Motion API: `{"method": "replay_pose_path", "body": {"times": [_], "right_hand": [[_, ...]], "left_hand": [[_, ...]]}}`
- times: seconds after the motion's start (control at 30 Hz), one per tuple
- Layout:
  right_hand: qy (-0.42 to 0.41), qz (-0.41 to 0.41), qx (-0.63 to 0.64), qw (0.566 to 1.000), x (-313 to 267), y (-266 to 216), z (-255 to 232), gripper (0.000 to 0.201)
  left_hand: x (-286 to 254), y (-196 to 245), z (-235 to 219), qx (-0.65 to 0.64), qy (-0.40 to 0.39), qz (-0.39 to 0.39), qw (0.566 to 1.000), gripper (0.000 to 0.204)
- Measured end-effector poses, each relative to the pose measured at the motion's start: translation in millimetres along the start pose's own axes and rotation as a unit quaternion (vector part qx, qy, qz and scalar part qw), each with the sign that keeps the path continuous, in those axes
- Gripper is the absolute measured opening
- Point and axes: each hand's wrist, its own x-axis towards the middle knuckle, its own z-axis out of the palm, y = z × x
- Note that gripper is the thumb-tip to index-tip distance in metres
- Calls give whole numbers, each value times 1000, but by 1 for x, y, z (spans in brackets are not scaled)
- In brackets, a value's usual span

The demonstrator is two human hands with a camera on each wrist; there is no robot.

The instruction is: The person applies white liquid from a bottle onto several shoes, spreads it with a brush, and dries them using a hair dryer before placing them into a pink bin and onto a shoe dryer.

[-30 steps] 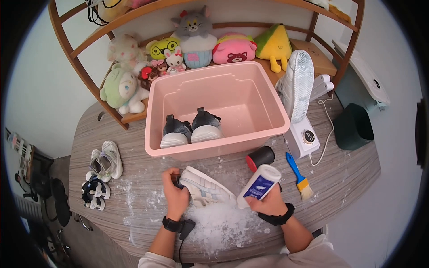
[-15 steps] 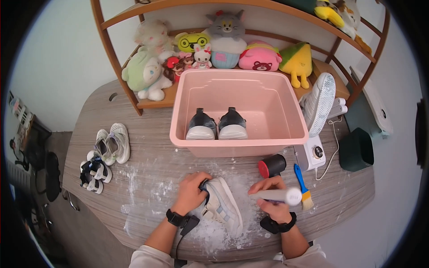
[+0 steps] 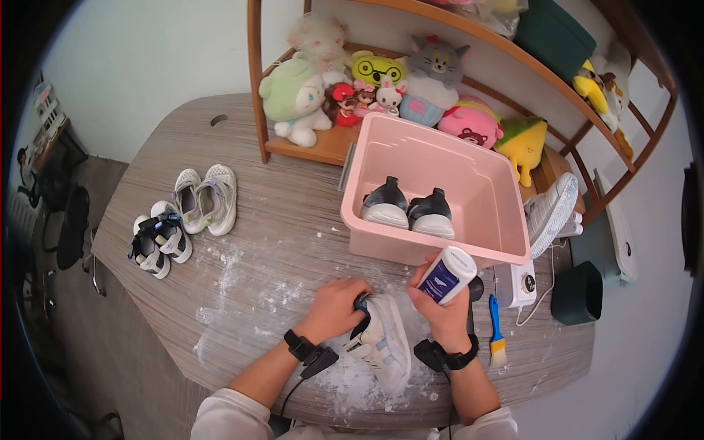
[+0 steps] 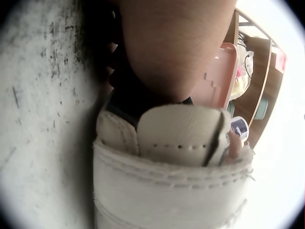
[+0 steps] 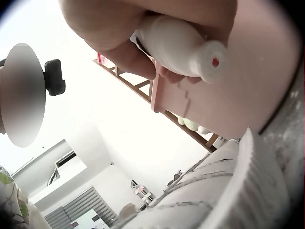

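My left hand point(image 3: 334, 312) grips a white sneaker point(image 3: 389, 341) by its dark-lined heel opening, the thumb side hidden. The sneaker is tilted on the powder-strewn table, toe toward me. In the left wrist view the sneaker's stitched strap point(image 4: 171, 186) and tongue fill the lower part. To the right, my right hand point(image 3: 446, 319) holds a white squeeze bottle point(image 3: 444, 276) with a blue label, its base turned up. The right wrist view shows the bottle's nozzle point(image 5: 209, 63) with a red opening, close above the sneaker's sole edge point(image 5: 248, 176).
A pink tub point(image 3: 433, 246) with two dark-and-white shoes point(image 3: 386, 204) stands ahead. At right are a blue-handled brush point(image 3: 496, 330), a white shoe dryer point(image 3: 517, 286) bearing a shoe, and a dark green bin point(image 3: 577, 297). Small shoes point(image 3: 209, 198) sit at left. White powder point(image 3: 330, 392) covers the near tabletop.
The sneaker has swung round so its toe points toward me, held by my left hand throughout. My right hand has tipped the bottle over and lifted it toward the tub. The head view has shifted left.
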Motion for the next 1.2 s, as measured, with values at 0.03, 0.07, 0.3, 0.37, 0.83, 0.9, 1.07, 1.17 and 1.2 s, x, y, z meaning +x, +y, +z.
{"method": "replay_pose_path", "body": {"times": [0.03, 0.07, 0.3, 0.37, 0.83, 0.9, 1.07, 1.17, 1.2], "right_hand": [[-7, -4, 10, 1000, 4, 4, 2, 44], [-14, -9, 20, 1000, 8, 5, 4, 49], [-30, -5, 29, 999, 18, 11, 4, 34], [-33, -7, 61, 998, 20, 7, 7, 29], [-134, -68, -6, 989, 23, 18, 7, 27], [-142, -52, 0, 988, 22, 17, 7, 28], [-202, -85, -11, 976, 9, 12, -4, 27], [-251, -70, 26, 965, -6, 5, -13, 26], [-272, -67, 40, 959, -11, 2, -16, 26]], "left_hand": [[-1, -1, 1, -1, 6, -1, 1000, 34], [-1, -2, 2, 6, 0, -6, 1000, 34], [-2, -6, 5, 10, 5, 2, 1000, 33], [-2, -5, 5, 7, 5, 1, 1000, 33], [-2, -4, 7, 31, 14, 23, 999, 38], [-1, 0, 5, 45, 0, 23, 999, 39], [-2, 4, 6, 51, -3, 20, 999, 38], [-2, 5, 4, 49, -7, 19, 999, 36], [-2, 5, 3, 43, -10, 28, 999, 36]]}}
